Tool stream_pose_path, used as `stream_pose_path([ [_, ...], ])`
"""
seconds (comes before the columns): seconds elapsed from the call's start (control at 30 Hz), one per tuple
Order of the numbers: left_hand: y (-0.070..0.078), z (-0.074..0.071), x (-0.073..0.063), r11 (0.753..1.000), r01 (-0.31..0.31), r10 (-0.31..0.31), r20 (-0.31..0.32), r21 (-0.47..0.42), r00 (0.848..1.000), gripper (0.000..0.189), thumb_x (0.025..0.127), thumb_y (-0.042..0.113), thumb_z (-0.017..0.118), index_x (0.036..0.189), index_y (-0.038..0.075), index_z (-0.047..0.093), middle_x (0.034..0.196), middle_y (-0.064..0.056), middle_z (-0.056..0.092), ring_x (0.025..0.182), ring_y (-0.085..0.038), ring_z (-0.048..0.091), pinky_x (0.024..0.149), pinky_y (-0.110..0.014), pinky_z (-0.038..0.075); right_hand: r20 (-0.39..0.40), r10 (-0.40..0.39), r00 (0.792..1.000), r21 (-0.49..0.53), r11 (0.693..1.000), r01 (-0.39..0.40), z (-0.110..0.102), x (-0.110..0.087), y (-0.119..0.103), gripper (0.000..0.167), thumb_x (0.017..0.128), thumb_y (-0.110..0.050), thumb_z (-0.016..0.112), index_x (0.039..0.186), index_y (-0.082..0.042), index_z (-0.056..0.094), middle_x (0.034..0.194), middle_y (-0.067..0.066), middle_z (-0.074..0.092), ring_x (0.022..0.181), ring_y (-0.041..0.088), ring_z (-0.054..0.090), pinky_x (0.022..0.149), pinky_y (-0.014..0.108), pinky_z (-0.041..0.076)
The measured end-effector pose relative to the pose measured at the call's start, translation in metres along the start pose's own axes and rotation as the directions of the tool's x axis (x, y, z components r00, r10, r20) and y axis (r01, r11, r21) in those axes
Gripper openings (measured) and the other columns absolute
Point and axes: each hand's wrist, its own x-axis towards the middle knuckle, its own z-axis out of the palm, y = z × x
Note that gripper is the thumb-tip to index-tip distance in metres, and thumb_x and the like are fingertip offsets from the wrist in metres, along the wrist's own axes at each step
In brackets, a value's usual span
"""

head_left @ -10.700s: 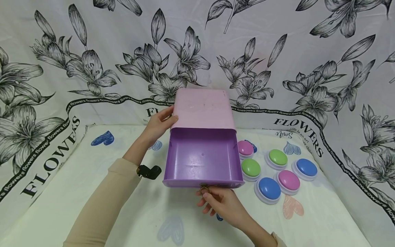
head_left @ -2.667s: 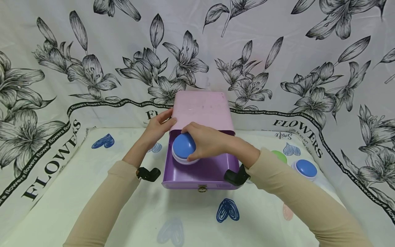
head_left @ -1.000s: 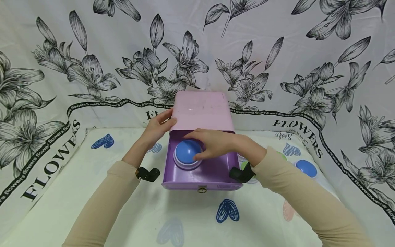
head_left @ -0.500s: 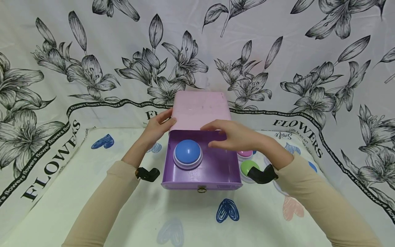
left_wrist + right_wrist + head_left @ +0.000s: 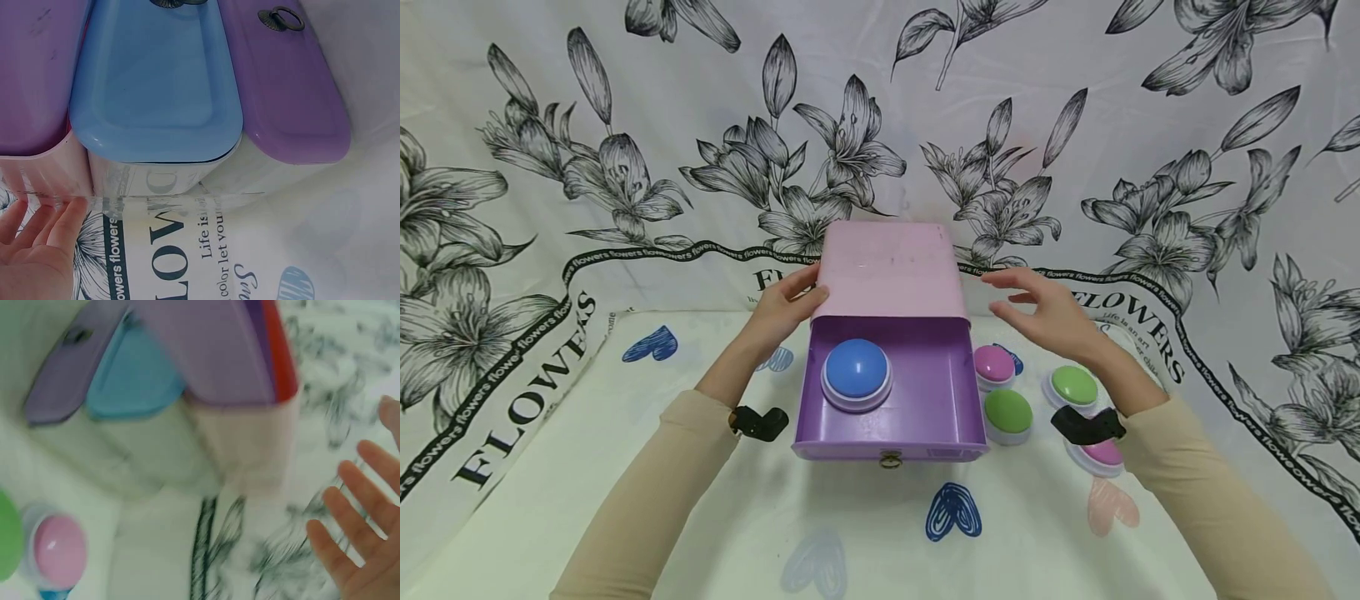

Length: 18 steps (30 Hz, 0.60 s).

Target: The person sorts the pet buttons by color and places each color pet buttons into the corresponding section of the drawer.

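Observation:
My left hand (image 5: 782, 308) rests against the left side of a small pink-topped drawer cabinet (image 5: 891, 271), its fairly straight fingers touching the wall in the left wrist view. The cabinet's purple top drawer (image 5: 928, 412) is pulled out. Inside, on the left, a blue push button (image 5: 856, 368) sits upright on its white base. My right hand (image 5: 1048, 317) is in the air right of the cabinet, fingers spread and holding nothing. Below the open drawer, the left wrist view shows a blue drawer (image 5: 156, 81) and another purple drawer (image 5: 290, 87), both closed.
Right of the cabinet stand a pink button (image 5: 994, 363), a green button (image 5: 1008, 411), a second green button (image 5: 1074, 385) and another pink button (image 5: 1103, 452), partly covered by the right wrist camera (image 5: 1086, 425). Flower-printed cloth (image 5: 737, 83) hangs behind.
The drawer was bare at first; a blue button from the right-hand group now sits in it. My right hand has released it and moved right, out of the drawer. The left hand stays put.

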Motion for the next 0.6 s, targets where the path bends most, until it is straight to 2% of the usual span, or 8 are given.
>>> stream_pose_path([
  [0.07, 0.000, 0.000, 0.000, 1.000, 0.001, -0.001, -0.001, 0.000, 1.000, 0.062, 0.089, 0.035, 0.059, 0.143, 0.019, 0.034, 0.147, -0.003, 0.034, 0.131, -0.023, 0.038, 0.104, -0.037, 0.039, -0.050, 0.046, 0.998, 0.003, 0.999, -0.046, -0.003, -0.004, 0.014, 0.040, 0.091, -0.024, 0.059, 0.129, -0.012, 0.053, 0.129, 0.007, 0.052, 0.117, 0.026, 0.050, 0.096, 0.043, 0.045],
  [0.23, 0.014, 0.003, -0.007, 1.000, 0.018, -0.018, 0.013, -0.004, 1.000, 0.061, 0.091, 0.029, 0.057, 0.145, 0.013, 0.031, 0.148, -0.007, 0.031, 0.132, -0.025, 0.036, 0.105, -0.038, 0.037, -0.121, 0.174, 0.977, 0.014, 0.985, -0.173, -0.011, -0.017, 0.047, 0.045, 0.091, -0.033, 0.057, 0.132, -0.013, 0.050, 0.134, 0.007, 0.048, 0.123, 0.027, 0.043, 0.098, 0.046, 0.041],
  [0.37, 0.024, 0.005, -0.013, 1.000, 0.030, -0.030, 0.024, 0.003, 0.999, 0.061, 0.092, 0.024, 0.055, 0.145, 0.009, 0.028, 0.149, -0.009, 0.029, 0.133, -0.027, 0.034, 0.107, -0.040, 0.036, -0.157, 0.277, 0.948, 0.010, 0.960, -0.279, -0.019, -0.028, 0.071, 0.052, 0.092, -0.040, 0.052, 0.135, -0.012, 0.045, 0.138, 0.011, 0.043, 0.126, 0.031, 0.039, 0.100, 0.048, 0.038],
  [0.6, 0.025, 0.005, -0.014, 0.999, 0.039, -0.039, 0.020, 0.007, 0.999, 0.060, 0.093, 0.023, 0.054, 0.145, 0.009, 0.028, 0.149, -0.009, 0.029, 0.133, -0.027, 0.035, 0.106, -0.039, 0.036, -0.220, 0.377, 0.900, -0.021, 0.920, -0.391, -0.030, -0.050, 0.104, 0.059, 0.093, -0.044, 0.047, 0.139, -0.009, 0.039, 0.141, 0.018, 0.038, 0.127, 0.037, 0.036, 0.100, 0.052, 0.035],
])
